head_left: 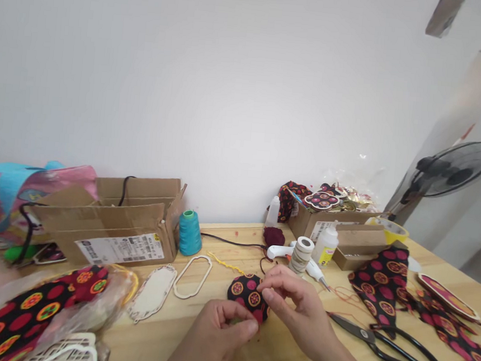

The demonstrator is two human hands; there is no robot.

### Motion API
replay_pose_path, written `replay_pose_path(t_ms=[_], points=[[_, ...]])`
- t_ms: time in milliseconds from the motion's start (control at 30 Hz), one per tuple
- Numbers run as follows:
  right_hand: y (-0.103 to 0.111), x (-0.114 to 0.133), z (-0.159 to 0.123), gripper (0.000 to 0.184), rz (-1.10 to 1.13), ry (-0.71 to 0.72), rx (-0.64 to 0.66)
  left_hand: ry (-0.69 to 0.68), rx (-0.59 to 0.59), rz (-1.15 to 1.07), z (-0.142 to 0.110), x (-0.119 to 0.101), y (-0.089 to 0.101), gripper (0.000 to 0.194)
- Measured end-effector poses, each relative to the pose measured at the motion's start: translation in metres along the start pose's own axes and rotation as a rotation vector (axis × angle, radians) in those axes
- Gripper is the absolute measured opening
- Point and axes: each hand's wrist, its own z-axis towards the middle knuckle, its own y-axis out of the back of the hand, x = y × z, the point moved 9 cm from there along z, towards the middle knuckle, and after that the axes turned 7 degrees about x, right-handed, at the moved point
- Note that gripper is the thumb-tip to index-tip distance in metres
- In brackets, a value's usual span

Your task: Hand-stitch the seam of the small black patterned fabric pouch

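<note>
A pale wooden table [145, 346] stands against a plain white wall [248, 91], with a black fan [456, 171] at the far right. An open cardboard box [118, 231] sits at the back left, a second box [350, 217] piled with patterned pieces at the back right.

At the front centre, two bare hands meet over a round patterned piece [247, 293] on the table. The left hand [221, 333] has thumb and forefinger pressed together at the piece's lower edge; whether its grip holds thread is too small to tell. The right hand [297, 303] touches the right edge, thumb and fingertips close together; whether that grip pinches cloth cannot be told.

Bare wood shows between the left hand and the clear plastic bag [105, 312] at left. On the right, black-handled scissors [364, 333] lie just beside the right forearm, while a ribbon roll [302, 255], white glue gun [276, 252] and plastic bottle [326, 245] stand or lie beyond the right hand.

The round piece is black cloth with magenta dots and wheel motifs, matched by a crumpled fabric [383, 277] at right. A teal thread cone [189, 235] rises behind a thin, pale oval frame [193, 277] and a flat plaque [155, 291] with scalloped edges.
</note>
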Motion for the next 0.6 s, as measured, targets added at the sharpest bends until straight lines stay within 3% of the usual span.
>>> replay_pose_path(t_ms=[133,300,600], points=[[-0.006,0.010,-0.002,0.010,-0.146,0.056,0.063,-0.102,-0.011,0.079,0.000,-0.012,0.000,0.025],[-0.016,0.016,-0.007,0.008,-0.305,0.121,0.106,-0.104,-0.026,0.100,0.005,-0.010,0.005,0.022],[-0.019,0.000,-0.004,0.005,-0.329,0.026,0.127,-0.121,-0.039,0.200,0.003,-0.014,0.003,0.024]])
